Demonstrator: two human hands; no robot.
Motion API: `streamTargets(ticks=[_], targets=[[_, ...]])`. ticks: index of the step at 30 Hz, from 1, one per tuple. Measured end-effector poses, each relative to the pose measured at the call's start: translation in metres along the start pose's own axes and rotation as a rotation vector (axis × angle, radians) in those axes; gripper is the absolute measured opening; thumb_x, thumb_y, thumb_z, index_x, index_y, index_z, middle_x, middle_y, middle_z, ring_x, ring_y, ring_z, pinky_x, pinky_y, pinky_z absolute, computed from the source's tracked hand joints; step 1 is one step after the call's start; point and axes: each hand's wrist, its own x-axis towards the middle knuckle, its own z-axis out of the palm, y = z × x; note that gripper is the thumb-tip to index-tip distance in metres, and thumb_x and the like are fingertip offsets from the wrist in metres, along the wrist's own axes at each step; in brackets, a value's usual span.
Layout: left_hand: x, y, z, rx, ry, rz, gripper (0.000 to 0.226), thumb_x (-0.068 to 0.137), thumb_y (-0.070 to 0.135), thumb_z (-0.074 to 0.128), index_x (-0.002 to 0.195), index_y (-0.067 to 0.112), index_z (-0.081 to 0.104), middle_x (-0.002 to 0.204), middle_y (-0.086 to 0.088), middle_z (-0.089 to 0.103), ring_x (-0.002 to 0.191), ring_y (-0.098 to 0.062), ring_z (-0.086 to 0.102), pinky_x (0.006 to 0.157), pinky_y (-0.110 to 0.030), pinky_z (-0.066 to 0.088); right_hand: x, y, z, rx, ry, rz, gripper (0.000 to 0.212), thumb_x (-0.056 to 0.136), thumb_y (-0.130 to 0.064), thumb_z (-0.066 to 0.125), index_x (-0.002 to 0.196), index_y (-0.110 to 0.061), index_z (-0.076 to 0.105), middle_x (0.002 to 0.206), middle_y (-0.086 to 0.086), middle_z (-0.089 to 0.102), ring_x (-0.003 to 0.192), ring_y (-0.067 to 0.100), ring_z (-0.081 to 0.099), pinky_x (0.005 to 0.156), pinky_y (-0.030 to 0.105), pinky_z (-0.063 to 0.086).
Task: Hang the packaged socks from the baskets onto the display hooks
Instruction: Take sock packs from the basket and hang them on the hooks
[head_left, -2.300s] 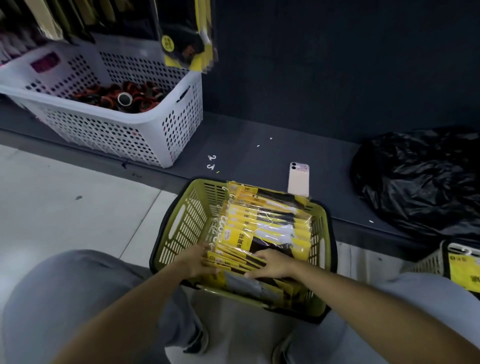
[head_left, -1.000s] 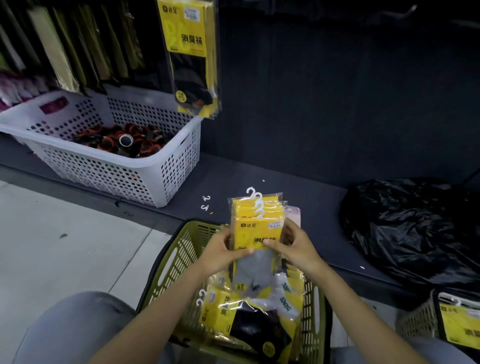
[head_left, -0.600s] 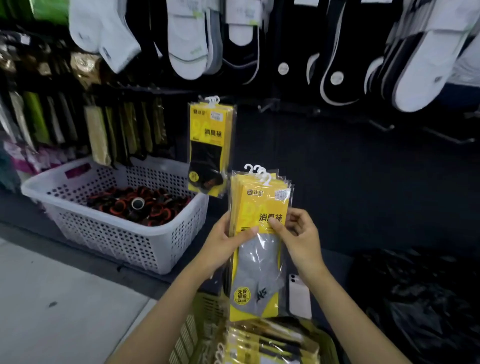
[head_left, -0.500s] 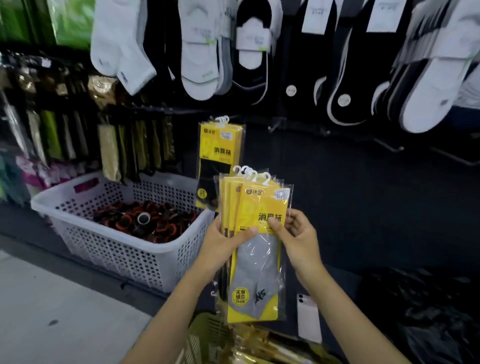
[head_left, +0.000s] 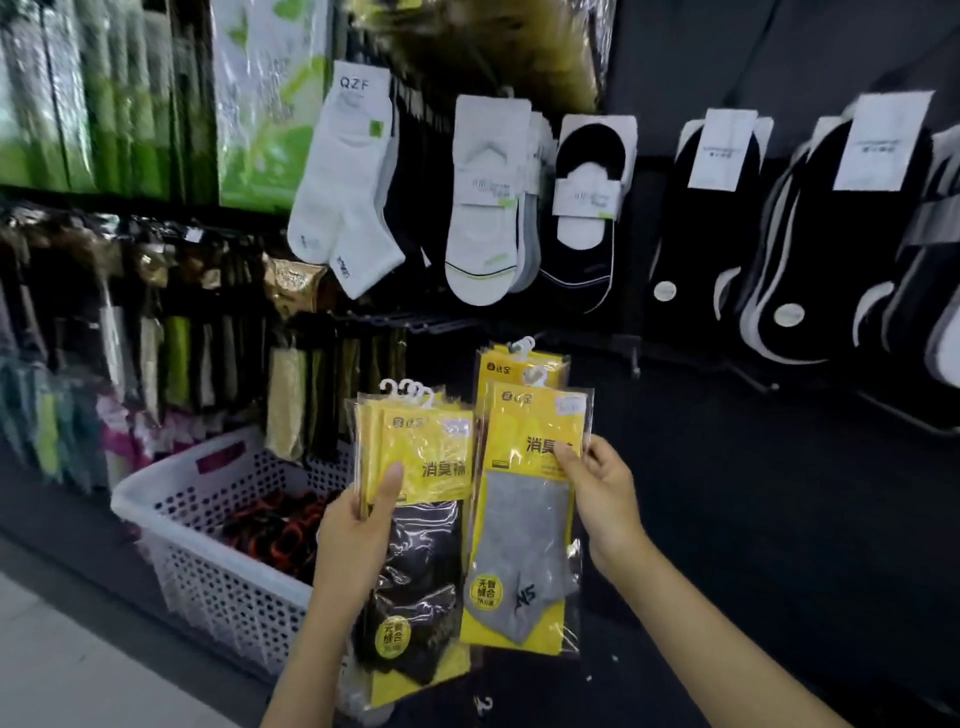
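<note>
My left hand (head_left: 358, 535) grips a stack of yellow sock packs (head_left: 421, 519) with white hanger hooks at the top; the front pack shows black socks. My right hand (head_left: 602, 493) pinches a single yellow pack with grey socks (head_left: 524, 551) by its right edge, held just right of the stack. Behind that pack, yellow packs (head_left: 514, 364) hang on a display hook. An empty black hook (head_left: 628, 353) juts from the dark wall panel to the right.
A white perforated basket (head_left: 208, 571) with red-and-black items stands at lower left on the dark shelf. White and black socks (head_left: 483, 218) hang in a row above. Rows of packaged goods (head_left: 156, 353) fill the left. Bare dark panel lies at right.
I lifted the packs out of the green basket and raised them toward the display. My right hand has pulled the grey-sock pack off the stack, to the right.
</note>
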Motion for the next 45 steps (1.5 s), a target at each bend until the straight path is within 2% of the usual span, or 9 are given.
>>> streamTargets(ticks=[4,9,22,25,31,35,38,41,45], targets=[[0.009,-0.009,-0.017,0.028,0.09,-0.018,0.053,0.081,0.062,0.05,0.058,0.019,0.028,0.042,0.008,0.028,0.036,-0.004,0.028,0.046,-0.026,0.025,0.033,-0.005,0.02,-0.059,0.028,-0.03,0.003,0.094,-0.015,0.059,0.095,-0.016,0.061,0.09,0.002,0.074,0.073,0.007,0.071,0.059,0.019,0.056],[0.011,-0.013,-0.024,0.013,0.133,-0.005,0.048,0.083,0.06,0.049,0.053,0.027,0.031,0.036,0.009,0.034,0.032,-0.004,0.032,0.044,-0.028,0.025,0.067,0.007,0.035,-0.171,0.082,-0.013,0.007,0.093,-0.014,0.06,0.087,-0.017,0.06,0.103,0.017,0.07,0.099,0.033,0.066,0.091,0.048,0.053],[0.007,-0.005,-0.013,-0.111,0.091,-0.068,0.045,0.081,0.06,0.05,0.053,0.028,0.036,0.038,0.009,0.032,0.038,-0.003,0.026,0.045,-0.021,0.028,0.107,0.044,0.019,-0.283,0.488,0.232,0.037,0.086,-0.03,0.07,0.112,-0.006,0.06,0.114,0.011,0.064,0.097,0.026,0.059,0.078,0.032,0.046],[0.004,-0.003,-0.008,-0.105,0.05,-0.068,0.046,0.078,0.063,0.049,0.05,0.029,0.036,0.037,0.01,0.031,0.035,-0.002,0.027,0.043,-0.016,0.028,0.081,0.041,0.018,-0.229,0.371,0.188,0.032,0.089,-0.026,0.066,0.112,-0.005,0.058,0.109,0.011,0.065,0.093,0.022,0.061,0.082,0.033,0.052],[-0.004,0.002,0.01,-0.2,-0.023,-0.131,0.045,0.074,0.068,0.051,0.069,0.024,0.059,0.046,0.016,0.052,0.048,0.002,0.051,0.061,-0.022,0.038,-0.001,0.012,0.029,-0.22,-0.268,0.099,0.021,0.084,-0.035,0.066,0.098,-0.019,0.064,0.095,-0.001,0.068,0.08,0.008,0.068,0.062,0.013,0.052],[-0.013,0.017,0.024,-0.274,-0.06,-0.094,0.036,0.068,0.064,0.06,0.09,0.036,0.067,0.085,0.031,0.069,0.082,0.013,0.063,0.069,-0.013,0.043,-0.023,0.006,0.034,-0.177,-0.261,0.082,0.039,0.07,-0.039,0.076,0.101,-0.017,0.065,0.097,0.002,0.073,0.093,0.018,0.07,0.081,0.03,0.056],[-0.018,0.025,0.027,-0.225,-0.055,-0.065,0.021,0.071,0.058,0.065,0.082,0.04,0.06,0.072,0.042,0.062,0.074,0.025,0.056,0.06,-0.003,0.044,-0.027,0.003,0.027,-0.136,-0.239,0.099,0.039,0.067,-0.04,0.077,0.099,-0.02,0.068,0.097,0.003,0.074,0.093,0.018,0.071,0.087,0.035,0.056],[-0.019,0.027,0.024,-0.229,-0.106,-0.056,0.024,0.078,0.063,0.053,0.076,0.042,0.065,0.071,0.027,0.068,0.069,0.011,0.063,0.062,-0.006,0.045,-0.024,0.004,0.02,-0.052,-0.207,0.111,0.037,0.07,-0.033,0.075,0.102,-0.017,0.068,0.103,0.005,0.074,0.098,0.019,0.07,0.092,0.036,0.054],[-0.019,0.026,0.017,-0.161,-0.04,-0.041,0.047,0.078,0.064,0.047,0.057,0.025,0.032,0.045,0.012,0.024,0.041,-0.003,0.025,0.043,-0.01,0.028,-0.012,0.007,0.009,-0.024,-0.081,0.118,0.017,0.092,-0.02,0.061,0.106,-0.012,0.063,0.106,0.011,0.072,0.099,0.024,0.068,0.095,0.04,0.051]])
